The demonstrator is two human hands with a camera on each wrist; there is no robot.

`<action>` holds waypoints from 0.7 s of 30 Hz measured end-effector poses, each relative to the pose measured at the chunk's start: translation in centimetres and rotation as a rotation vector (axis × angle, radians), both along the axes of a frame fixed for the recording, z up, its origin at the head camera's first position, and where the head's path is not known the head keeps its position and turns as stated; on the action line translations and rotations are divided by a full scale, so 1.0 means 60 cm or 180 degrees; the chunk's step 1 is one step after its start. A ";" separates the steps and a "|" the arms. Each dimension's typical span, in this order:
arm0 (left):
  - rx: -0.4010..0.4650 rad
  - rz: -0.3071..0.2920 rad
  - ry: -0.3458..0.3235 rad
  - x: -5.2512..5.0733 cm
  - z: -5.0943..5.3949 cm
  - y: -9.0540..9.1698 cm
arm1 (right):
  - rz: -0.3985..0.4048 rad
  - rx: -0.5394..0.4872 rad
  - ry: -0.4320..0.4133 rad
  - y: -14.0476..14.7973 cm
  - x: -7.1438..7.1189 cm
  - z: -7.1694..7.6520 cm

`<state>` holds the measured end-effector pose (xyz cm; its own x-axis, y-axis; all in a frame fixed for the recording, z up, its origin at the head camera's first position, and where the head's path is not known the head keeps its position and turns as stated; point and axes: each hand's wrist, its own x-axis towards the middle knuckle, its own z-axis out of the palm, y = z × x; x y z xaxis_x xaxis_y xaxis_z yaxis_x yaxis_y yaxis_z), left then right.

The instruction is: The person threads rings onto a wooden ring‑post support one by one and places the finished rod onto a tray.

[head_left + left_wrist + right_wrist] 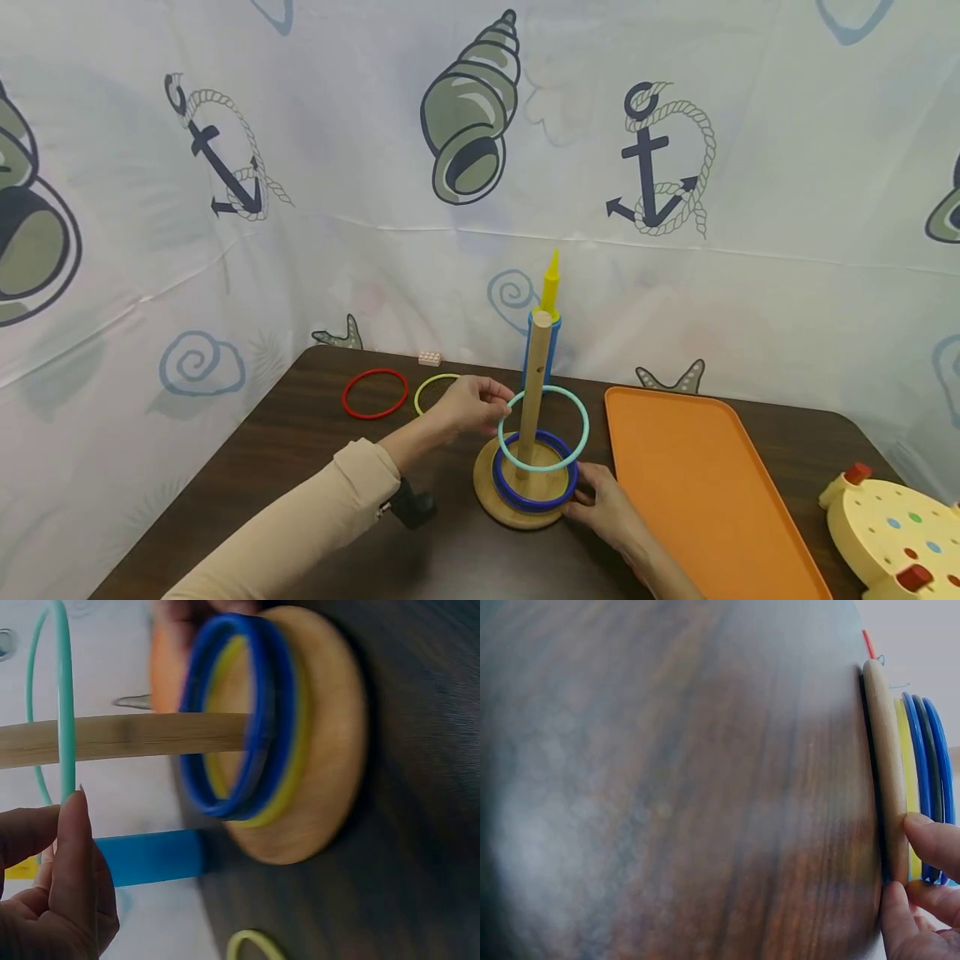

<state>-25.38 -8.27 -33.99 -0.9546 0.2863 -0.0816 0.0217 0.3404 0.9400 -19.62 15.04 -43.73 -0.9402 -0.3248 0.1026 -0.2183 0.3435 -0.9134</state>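
Note:
A mint ring [585,425] hangs around the wooden post [534,375], above the stack, pinched at its left side by my left hand [468,406]. In the left wrist view the thumb and fingers of my left hand [64,892] hold the mint ring [66,712]. Blue rings [534,505] lie around the post on the round wooden base [491,500], over a yellow ring [300,750]. My right hand [609,510] is at the right edge of the base; in the right wrist view the fingers of my right hand [930,900] grip the edge of the wooden base [889,765] beside the rings.
A red ring [345,398] and a yellow-green ring [422,392] lie at the back left, near a small pink block [430,358]. Behind the post stands a blue and yellow object [551,292]. An orange tray [697,483] and a cream dotted toy [885,533] are at the right.

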 end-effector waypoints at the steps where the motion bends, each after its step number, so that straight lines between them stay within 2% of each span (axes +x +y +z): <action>1: -0.0073 0.0013 -0.0009 -0.001 -0.009 0.002 | 0.0051 0.0018 0.0039 0.001 -0.001 0.000; 5: -0.0279 0.0009 -0.0026 -0.002 -0.036 0.010 | 0.0201 0.0067 0.0171 0.003 -0.006 -0.001; 10: -0.0358 -0.0002 -0.0069 -0.003 -0.053 0.016 | 0.0220 0.0086 0.0222 0.003 -0.008 -0.002; 13: -0.0391 -0.0010 -0.0071 -0.005 -0.059 0.018 | 0.0109 0.0128 0.0198 0.002 -0.006 -0.003; 21: -0.0471 0.0041 -0.0050 -0.010 -0.071 0.016 | -0.0278 0.0088 -0.0094 -0.005 0.003 -0.003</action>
